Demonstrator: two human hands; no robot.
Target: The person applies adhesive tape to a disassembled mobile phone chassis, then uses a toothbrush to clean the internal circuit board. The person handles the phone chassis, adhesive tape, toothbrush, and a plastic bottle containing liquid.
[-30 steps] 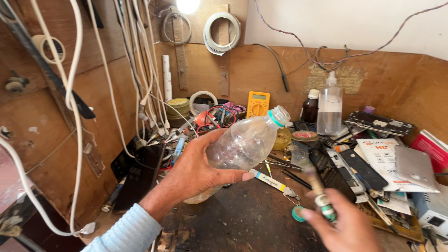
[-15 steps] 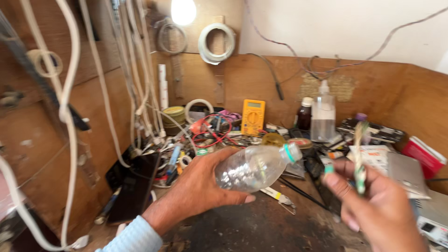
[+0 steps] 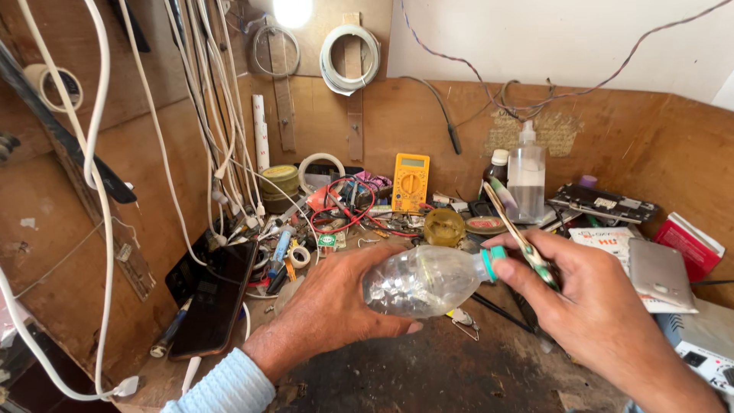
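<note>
My left hand (image 3: pixel 336 302) is wrapped around a clear bottle (image 3: pixel 423 280), held on its side above the bench (image 3: pixel 428 375). My right hand (image 3: pixel 592 306) pinches its green cap (image 3: pixel 493 265) while also gripping a brush (image 3: pixel 520 233). Dark bare bench lies below; clutter crowds the back wall, a multimeter (image 3: pixel 410 182) among it.

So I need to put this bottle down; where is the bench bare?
Bare dark benchtop lies beneath the clear plastic bottle, between both hands. Crowded behind: red wire coil, yellow multimeter. Black phone fills the left.
</note>
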